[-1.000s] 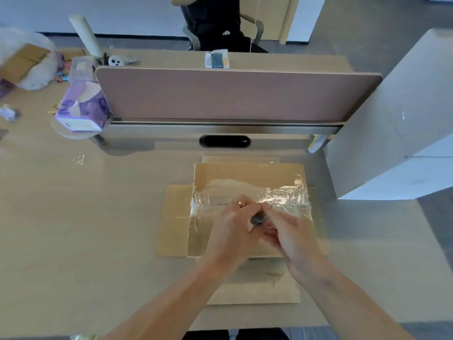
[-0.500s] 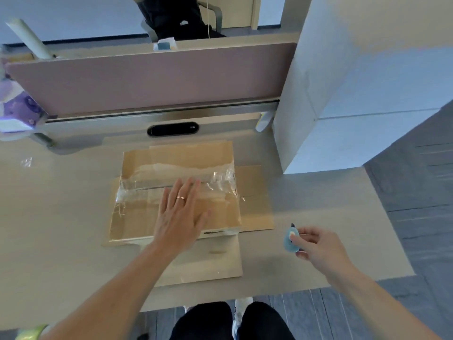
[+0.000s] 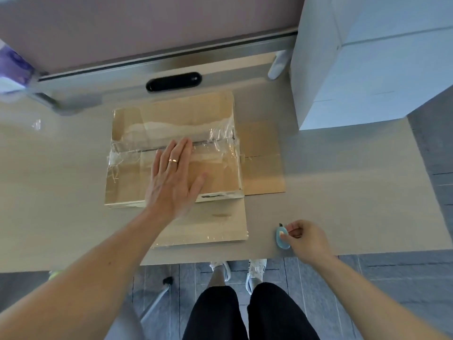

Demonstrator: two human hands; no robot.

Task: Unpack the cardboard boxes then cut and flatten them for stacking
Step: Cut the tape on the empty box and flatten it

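A flattened brown cardboard box (image 3: pixel 137 177) lies on the desk, with clear tape across its middle seam and flaps spread out to the right (image 3: pixel 262 168) and toward me (image 3: pixel 215 224). My left hand (image 3: pixel 175 177) rests flat on it, fingers spread, a ring on one finger. My right hand (image 3: pixel 305 239) is near the desk's front edge, to the right of the box, with its fingertips pinched on a small light-blue box cutter (image 3: pixel 282 238) that touches the desk.
A large white box (image 3: pixel 367 57) stands at the back right of the desk (image 3: pixel 343 180). A pink divider panel (image 3: pixel 147 28) with a grey rail and black slot runs along the back. A purple tissue pack (image 3: pixel 12 67) sits far left. My legs and shoes show below the desk edge.
My hands have parted: the left went flat onto the box, the right carried the cutter out to the right and down to the desk. The view tilted down.
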